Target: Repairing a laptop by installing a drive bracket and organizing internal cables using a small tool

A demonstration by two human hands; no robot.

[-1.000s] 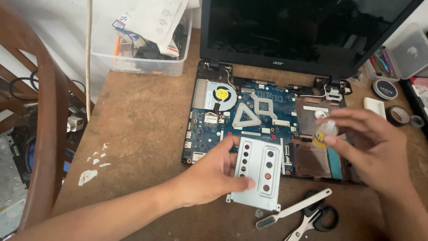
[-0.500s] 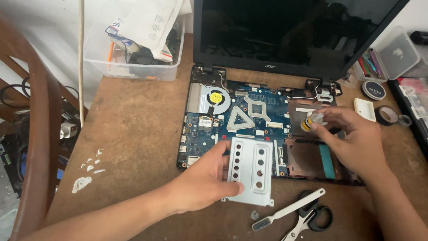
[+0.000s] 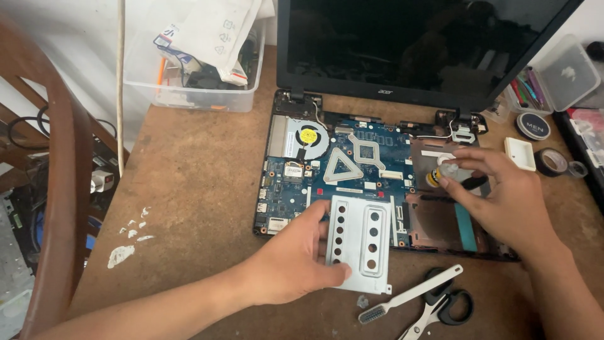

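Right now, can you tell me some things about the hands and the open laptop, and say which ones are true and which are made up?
1. The left hand holds a silver metal bracket with round holes. True.
2. The right hand holds the scissors. False: they lie on the table; its fingers pinch a small tool with a yellow tip.
3. The laptop shows its blue circuit board. True.
4. The laptop screen is lit. False: it is dark.

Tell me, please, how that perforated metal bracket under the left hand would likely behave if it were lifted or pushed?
The metal bracket looks like thin stamped sheet, so it is probably stiff yet light. Its flat shape suggests it would slide rather than roll on the table. The left hand grips its edge, and the bare metal may be somewhat slippery.
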